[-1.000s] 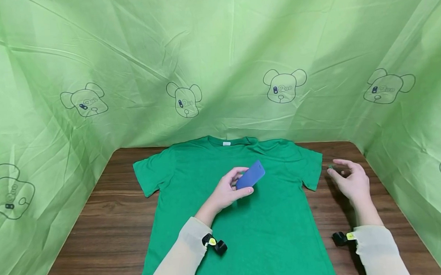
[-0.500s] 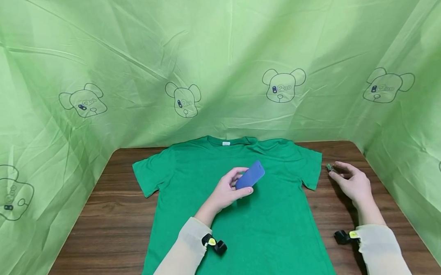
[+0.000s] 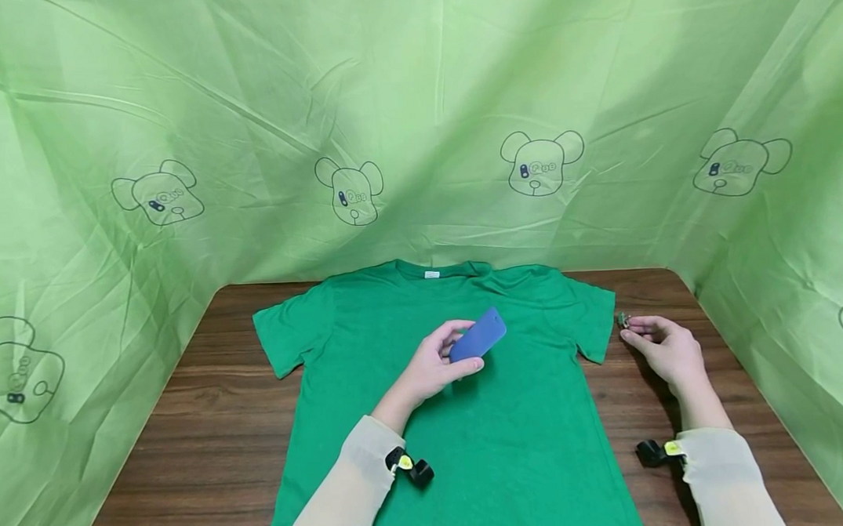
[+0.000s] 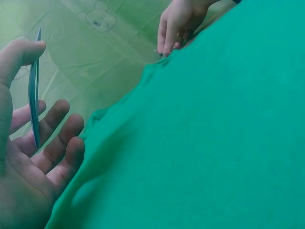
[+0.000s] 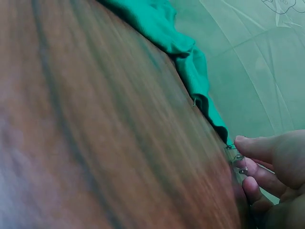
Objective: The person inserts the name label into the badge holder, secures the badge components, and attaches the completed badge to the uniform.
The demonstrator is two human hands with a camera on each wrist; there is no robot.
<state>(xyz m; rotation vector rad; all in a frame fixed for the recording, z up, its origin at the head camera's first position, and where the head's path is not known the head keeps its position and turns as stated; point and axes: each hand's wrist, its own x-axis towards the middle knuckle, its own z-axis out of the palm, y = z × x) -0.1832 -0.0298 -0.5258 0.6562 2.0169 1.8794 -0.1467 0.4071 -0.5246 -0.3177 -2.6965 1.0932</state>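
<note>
Over the chest of a spread green T-shirt point(image 3: 457, 426), my left hand point(image 3: 433, 364) holds a thin blue rounded card-like piece point(image 3: 478, 335). A small mark shows near its far corner. The left wrist view has this piece point(image 4: 34, 95) nearly edge-on, between the thumb and the fingers. My right hand point(image 3: 669, 352) is low over the table beside the shirt's right sleeve point(image 3: 594, 322). Its thumb and fingers pinch a tiny green and metallic thing point(image 3: 623, 320). Thin wire loops point(image 5: 240, 160) show at the fingertips in the right wrist view; their exact kind cannot be made out.
The shirt lies flat, collar point(image 3: 432, 272) at the far edge, on a dark wooden table point(image 3: 202, 414). Light green cloth walls point(image 3: 414, 98) with printed bear heads enclose the back and both sides. Each wrist carries a small black camera point(image 3: 421, 474).
The right hand dips lower, then shifts slightly left with the tiny green thing, bringing it close to the sleeve's edge. The left hand and the blue piece stay where they were.
</note>
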